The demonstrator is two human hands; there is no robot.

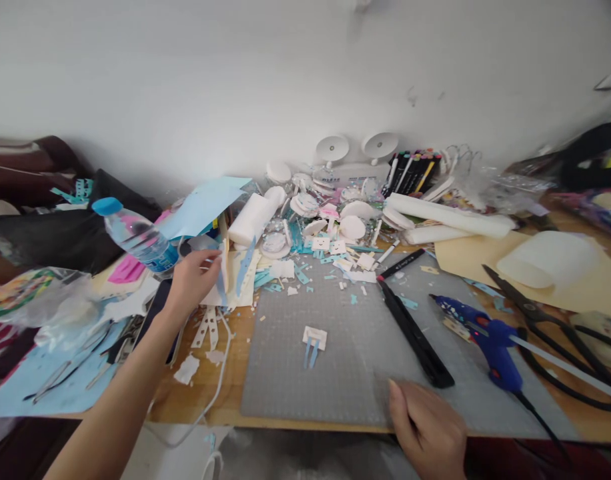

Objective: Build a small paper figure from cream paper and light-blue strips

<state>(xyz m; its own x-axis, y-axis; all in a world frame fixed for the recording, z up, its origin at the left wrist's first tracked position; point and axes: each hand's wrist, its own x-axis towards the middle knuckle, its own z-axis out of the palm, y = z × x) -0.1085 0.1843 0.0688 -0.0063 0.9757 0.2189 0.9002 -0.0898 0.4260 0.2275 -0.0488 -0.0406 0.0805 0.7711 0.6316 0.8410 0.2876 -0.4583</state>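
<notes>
One small white piece with blue strips (315, 339) lies on the grey cutting mat (345, 380). Your left hand (196, 275), fingers part-curled, is at an upright pale strip (226, 267); can't tell if gripped. Pinch lightly, avoiding creases. Right hand (428, 427) curled closed, nothing showing.

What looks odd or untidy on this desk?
Blue and white scraps litter the far part of the gray cutting mat, and ragged white pieces lie on the wooden tabletop left of it, strewn rather than gathered. Nothing looks clearly broken.
</notes>
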